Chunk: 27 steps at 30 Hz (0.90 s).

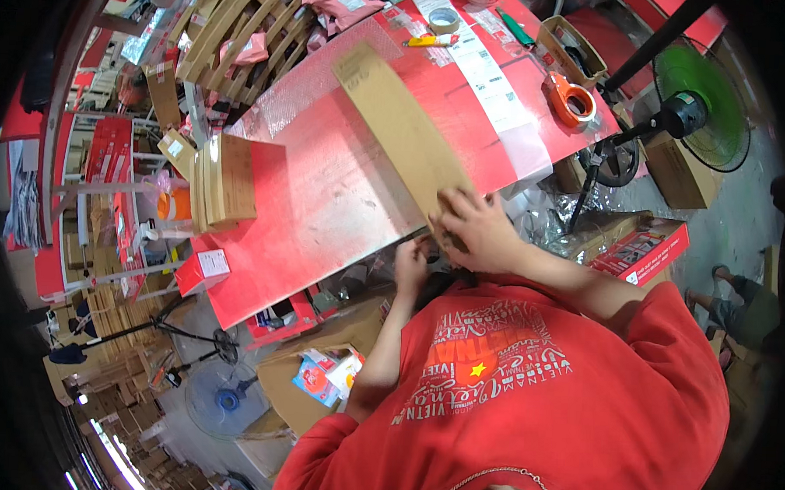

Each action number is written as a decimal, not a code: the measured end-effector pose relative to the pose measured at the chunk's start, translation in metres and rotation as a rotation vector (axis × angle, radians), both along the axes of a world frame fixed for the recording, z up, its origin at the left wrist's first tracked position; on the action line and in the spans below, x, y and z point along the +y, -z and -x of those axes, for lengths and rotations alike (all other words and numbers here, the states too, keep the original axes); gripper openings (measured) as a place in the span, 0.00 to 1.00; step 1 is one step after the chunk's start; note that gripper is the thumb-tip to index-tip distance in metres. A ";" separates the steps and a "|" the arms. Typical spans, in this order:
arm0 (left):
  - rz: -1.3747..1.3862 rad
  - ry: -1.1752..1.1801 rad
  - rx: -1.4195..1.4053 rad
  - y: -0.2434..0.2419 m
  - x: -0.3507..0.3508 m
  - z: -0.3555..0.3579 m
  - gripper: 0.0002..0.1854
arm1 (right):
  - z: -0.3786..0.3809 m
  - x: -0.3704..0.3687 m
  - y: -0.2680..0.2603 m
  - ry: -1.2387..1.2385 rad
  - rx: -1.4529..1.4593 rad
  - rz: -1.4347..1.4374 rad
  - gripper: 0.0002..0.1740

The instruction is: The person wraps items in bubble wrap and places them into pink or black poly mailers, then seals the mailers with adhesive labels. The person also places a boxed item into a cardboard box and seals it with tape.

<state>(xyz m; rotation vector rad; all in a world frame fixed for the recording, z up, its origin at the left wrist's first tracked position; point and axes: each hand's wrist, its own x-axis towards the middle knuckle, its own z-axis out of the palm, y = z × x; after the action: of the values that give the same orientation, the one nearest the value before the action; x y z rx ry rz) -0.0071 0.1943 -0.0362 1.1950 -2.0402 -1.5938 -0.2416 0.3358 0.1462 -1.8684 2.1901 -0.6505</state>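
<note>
A long, narrow cardboard box (401,130) lies slantwise across the red table (303,195), its near end at the table's front edge. My right hand (475,229) grips that near end, with the fingers bent over the cardboard. Close beside it, at the table edge, is my left hand (413,262), its fingers curled; whether it holds part of the box cannot be made out. The near end of the box is partly hidden by my right hand.
Several cardboard boxes (228,182) stand at the table's left, near a small red box (203,271). Toward the back right are a label strip (485,78), a tape roll (444,20), a yellow cutter (431,42) and an orange tape dispenser (569,100). A green fan (701,104) stands beyond.
</note>
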 end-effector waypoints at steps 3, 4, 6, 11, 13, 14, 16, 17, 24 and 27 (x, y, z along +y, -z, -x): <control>0.080 -0.211 -0.180 -0.025 -0.016 -0.003 0.20 | -0.002 -0.004 0.011 -0.034 0.048 -0.068 0.44; -0.015 -0.130 0.008 -0.035 -0.016 0.003 0.23 | 0.004 -0.004 0.020 -0.042 0.008 0.004 0.41; -0.193 -0.146 0.187 -0.056 -0.015 0.020 0.30 | 0.026 -0.002 0.044 -0.020 -0.217 0.072 0.36; -0.101 -0.117 0.248 -0.082 0.007 0.087 0.42 | 0.081 -0.011 0.107 0.299 -1.084 0.222 0.36; -0.156 -0.125 0.180 -0.084 0.016 0.100 0.40 | 0.077 -0.018 0.130 0.172 -1.298 0.201 0.38; -0.177 -0.127 0.151 -0.085 0.018 0.102 0.40 | 0.072 -0.021 0.140 0.119 -1.405 0.143 0.39; -0.233 -0.161 0.131 -0.085 0.023 0.102 0.36 | 0.057 -0.024 0.156 0.167 -1.375 0.200 0.42; -0.244 -0.132 0.171 -0.085 0.025 0.099 0.36 | 0.050 -0.025 0.163 0.186 -1.302 0.250 0.42; -0.280 -0.135 0.237 -0.088 0.037 0.091 0.33 | 0.034 -0.014 0.168 0.280 -1.140 0.175 0.44; -0.255 -0.118 0.178 -0.091 0.036 0.089 0.33 | 0.040 -0.014 0.164 0.267 -1.124 0.138 0.44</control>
<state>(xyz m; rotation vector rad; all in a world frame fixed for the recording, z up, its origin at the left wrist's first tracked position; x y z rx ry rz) -0.0966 0.2301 0.0552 1.1828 -1.6650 -1.8694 -0.2812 0.3216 -0.0177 -0.8163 1.5968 -1.4603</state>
